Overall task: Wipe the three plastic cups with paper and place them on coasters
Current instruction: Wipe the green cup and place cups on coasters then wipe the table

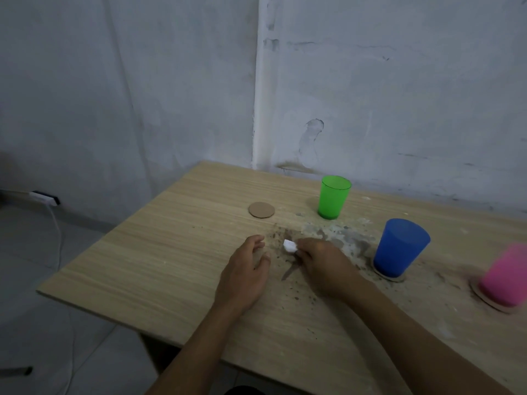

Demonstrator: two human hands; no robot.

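A small wad of white paper (290, 246) is being pinched in the curled fingers of the right hand (319, 262), low over the wooden table (159, 260). The left hand (245, 269) is being held beside it, fingers relaxed and holding nothing. The blue cup (399, 248) and pink cup (503, 276) are being carried on coasters; the green cup (333, 196) is standing on bare table, near a bare coaster (261, 209).

Three cups – green (333, 197), blue (399, 248), pink (503, 274) – three coasters (261, 209), one paper wad (290, 246), two hands (245, 273)
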